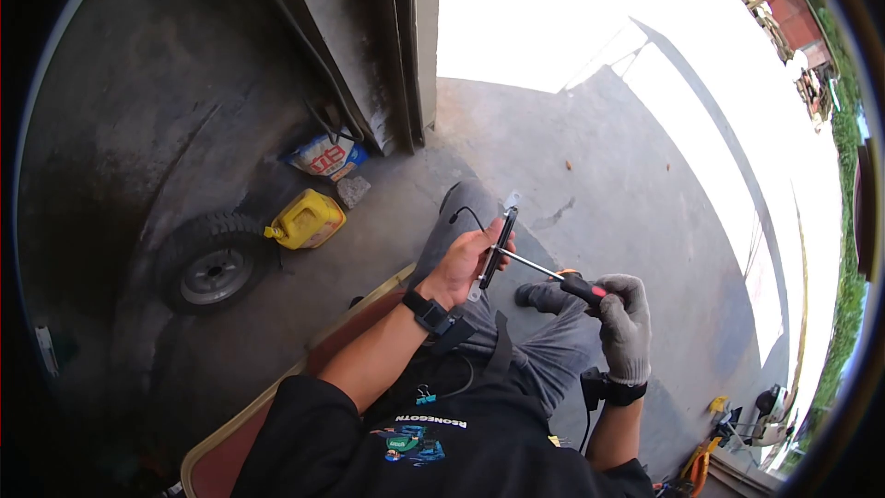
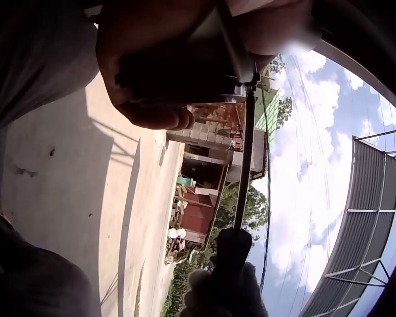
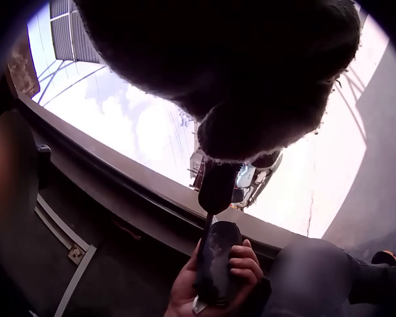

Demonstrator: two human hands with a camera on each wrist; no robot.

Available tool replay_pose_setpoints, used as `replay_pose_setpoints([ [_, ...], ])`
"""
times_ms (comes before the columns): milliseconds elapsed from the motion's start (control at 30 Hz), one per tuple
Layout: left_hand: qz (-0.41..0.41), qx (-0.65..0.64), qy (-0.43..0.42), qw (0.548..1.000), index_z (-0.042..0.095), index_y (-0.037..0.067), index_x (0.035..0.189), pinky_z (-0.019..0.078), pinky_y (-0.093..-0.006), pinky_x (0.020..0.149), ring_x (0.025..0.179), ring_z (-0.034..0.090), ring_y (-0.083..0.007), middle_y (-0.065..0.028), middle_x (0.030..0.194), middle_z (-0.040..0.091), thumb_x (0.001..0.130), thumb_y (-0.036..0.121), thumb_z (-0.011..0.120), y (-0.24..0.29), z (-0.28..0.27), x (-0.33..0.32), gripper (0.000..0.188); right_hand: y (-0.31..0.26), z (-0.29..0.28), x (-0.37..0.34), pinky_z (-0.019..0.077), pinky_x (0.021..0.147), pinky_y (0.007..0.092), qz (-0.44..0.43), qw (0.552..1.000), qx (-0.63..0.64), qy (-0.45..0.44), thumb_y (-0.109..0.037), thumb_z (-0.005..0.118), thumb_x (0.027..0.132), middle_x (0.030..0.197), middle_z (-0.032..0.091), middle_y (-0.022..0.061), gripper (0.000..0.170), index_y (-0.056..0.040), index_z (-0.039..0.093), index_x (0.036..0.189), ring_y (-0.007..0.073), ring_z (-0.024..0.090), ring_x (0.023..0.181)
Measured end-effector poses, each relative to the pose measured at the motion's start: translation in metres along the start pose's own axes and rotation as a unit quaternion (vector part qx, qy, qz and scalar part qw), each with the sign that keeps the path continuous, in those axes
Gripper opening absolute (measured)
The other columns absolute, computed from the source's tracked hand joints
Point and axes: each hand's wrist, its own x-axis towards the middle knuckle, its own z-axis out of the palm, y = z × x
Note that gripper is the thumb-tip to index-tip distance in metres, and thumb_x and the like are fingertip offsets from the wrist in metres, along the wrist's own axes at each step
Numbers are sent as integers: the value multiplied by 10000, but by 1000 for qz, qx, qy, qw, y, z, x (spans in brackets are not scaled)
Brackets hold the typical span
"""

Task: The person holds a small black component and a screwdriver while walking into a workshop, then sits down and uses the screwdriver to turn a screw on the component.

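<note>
Plainly, the black bar is over our lap, gripped in our left hand, our gloved right hand holding the screwdriver to it; concrete floor stretches open right and far. We can't make out exactly where they meet. Left are a yellow jug and a wheel; far left, a pillar.

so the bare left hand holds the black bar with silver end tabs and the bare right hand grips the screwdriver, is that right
Not quite: the right hand isn't bare. The head view shows it in a grey glove. It does grip the screwdriver, and the bare left hand holds the black bar.
</note>
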Motion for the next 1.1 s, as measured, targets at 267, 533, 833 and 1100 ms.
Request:
replay_pose_setpoints([
  [267,-16,-3,-7,1000,639,14,1172,538,-261,786,819,643,-109,-41,971,684,1010,498,582,-2,-6,3,513,-27,-3,-5,541,788,309,126,992,-25,-17,-93,553,963,1031,617,102,250,-9,562,1199,162,616,877],
  [533,-39,12,-14,999,637,9,1191,539,-269,791,826,646,-125,-39,982,687,1008,498,586,-3,-8,6,525,-30,19,-9,555,792,299,38,997,37,62,-34,516,932,1050,605,105,234,-6,557,1161,161,625,926],
  [833,-43,26,-24,998,632,10,1202,532,-269,792,832,640,-130,-38,985,677,1009,500,581,-5,-9,10,528,5,2,-4,528,701,275,-56,993,91,41,-200,548,1035,997,627,89,256,-11,565,1206,129,619,785],
  [1100,-59,19,-26,998,634,4,1195,531,-273,794,832,636,-136,-43,989,677,1003,495,593,-8,-10,12,528,4,-14,-4,557,800,304,96,994,42,-6,-213,615,992,1138,598,110,312,-8,542,1216,167,624,949],
])
